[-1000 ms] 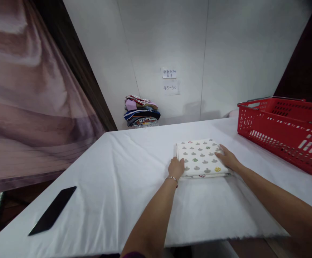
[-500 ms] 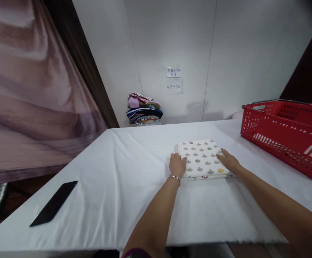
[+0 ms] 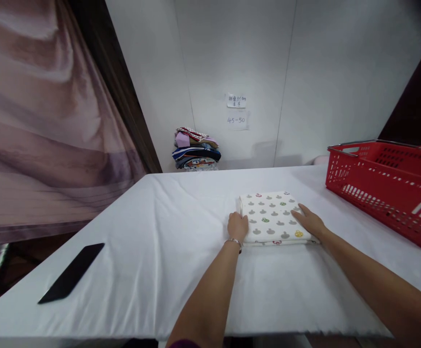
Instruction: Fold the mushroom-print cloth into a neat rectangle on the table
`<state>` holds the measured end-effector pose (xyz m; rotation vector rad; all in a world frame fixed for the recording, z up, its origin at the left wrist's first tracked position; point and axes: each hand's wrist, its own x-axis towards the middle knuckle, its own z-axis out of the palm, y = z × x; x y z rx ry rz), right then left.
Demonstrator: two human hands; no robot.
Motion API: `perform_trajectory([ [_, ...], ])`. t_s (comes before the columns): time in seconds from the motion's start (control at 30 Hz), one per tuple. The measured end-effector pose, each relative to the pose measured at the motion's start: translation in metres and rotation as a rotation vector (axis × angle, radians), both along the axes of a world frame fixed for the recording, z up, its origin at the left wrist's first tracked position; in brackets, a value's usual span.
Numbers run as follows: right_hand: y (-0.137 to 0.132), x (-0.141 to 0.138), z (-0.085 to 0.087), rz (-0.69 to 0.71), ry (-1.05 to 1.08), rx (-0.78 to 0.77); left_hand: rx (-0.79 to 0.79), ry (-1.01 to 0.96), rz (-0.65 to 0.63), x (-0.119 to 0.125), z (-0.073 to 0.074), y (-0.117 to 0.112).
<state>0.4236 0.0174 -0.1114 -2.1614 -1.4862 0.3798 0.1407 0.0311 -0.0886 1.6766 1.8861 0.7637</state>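
Note:
A folded white cloth (image 3: 271,218) with a mushroom print in grey, red, green and yellow lies flat on the table, its layers showing along the left and near edges. My left hand (image 3: 237,226), with a bracelet at the wrist, is at the cloth's left edge, fingers curled around that edge. Across from it, my right hand (image 3: 309,222) rests on the right side of the cloth. Its thumb and a finger stretch over the top surface, while the other fingers are partly hidden along the edge.
A white sheet covers the table (image 3: 123,251). At the right stands a red plastic basket (image 3: 384,181). Near the left edge lies a flat black object (image 3: 73,273). Behind the far edge is a stack of folded textiles (image 3: 196,149) against the wall. A pink curtain (image 3: 51,121) hangs at left.
My left thumb has drawn back from the cloth's top toward its left edge. My right hand keeps nearly the same place on the cloth. The whole view has shifted slightly.

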Motion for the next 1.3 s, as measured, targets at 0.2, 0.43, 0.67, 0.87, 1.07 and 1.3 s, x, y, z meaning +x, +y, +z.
perform_trajectory([
  [0.2, -0.001, -0.004, 0.005, -0.008, 0.001, -0.043, 0.015, 0.029, -0.027, 0.002, 0.003, 0.005],
  [0.43, -0.003, -0.006, 0.009, 0.004, 0.007, -0.055, 0.071, 0.069, -0.025, 0.003, -0.006, 0.002],
  [0.67, 0.001, -0.002, 0.000, 0.039, -0.039, -0.021, 0.049, 0.209, -0.027, 0.007, 0.008, 0.015],
  [0.87, 0.001, 0.001, -0.004, 0.059, -0.062, 0.007, 0.075, 0.246, 0.016, 0.009, -0.005, 0.023],
  [1.07, 0.000, -0.003, 0.006, 0.089, -0.183, -0.057, 0.091, 0.256, 0.034, 0.008, -0.010, 0.019],
  [1.3, 0.014, -0.041, 0.029, 0.360, -0.492, 0.116, 0.084, 0.289, 0.029, 0.008, -0.001, 0.018],
])
